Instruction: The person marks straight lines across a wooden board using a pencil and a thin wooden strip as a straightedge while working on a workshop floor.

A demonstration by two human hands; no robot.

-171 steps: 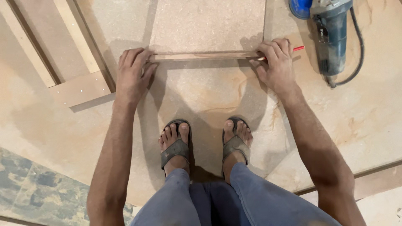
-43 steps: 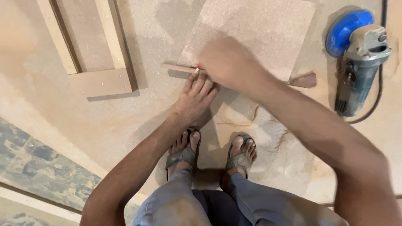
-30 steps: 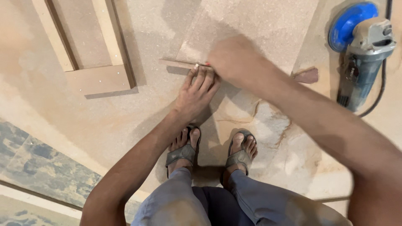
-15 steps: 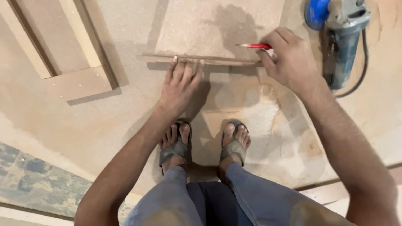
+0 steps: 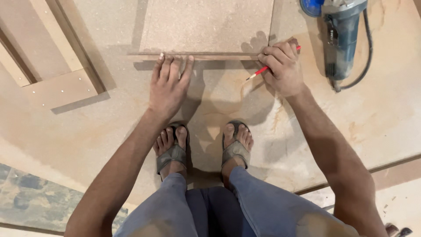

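Left hand (image 5: 168, 85) and right hand (image 5: 283, 66) press wooden strip (image 5: 197, 56) onto dusty fibreboard floor (image 5: 87, 131)

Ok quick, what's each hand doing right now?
Left hand: open, fingers spread, fingertips pressing on the thin wooden strip.
Right hand: closed around a red pencil, resting at the strip's right end.

Warm, even indoor light, fairly bright, from above and slightly behind the person. Soft dark shadows fall forward of the left hand (image 5: 169, 85) and right hand (image 5: 283, 66) onto the floor board (image 5: 87, 131). No glare. Focus is sharp at centre; slight softness and wide-angle stretch near the frame's bottom corners.
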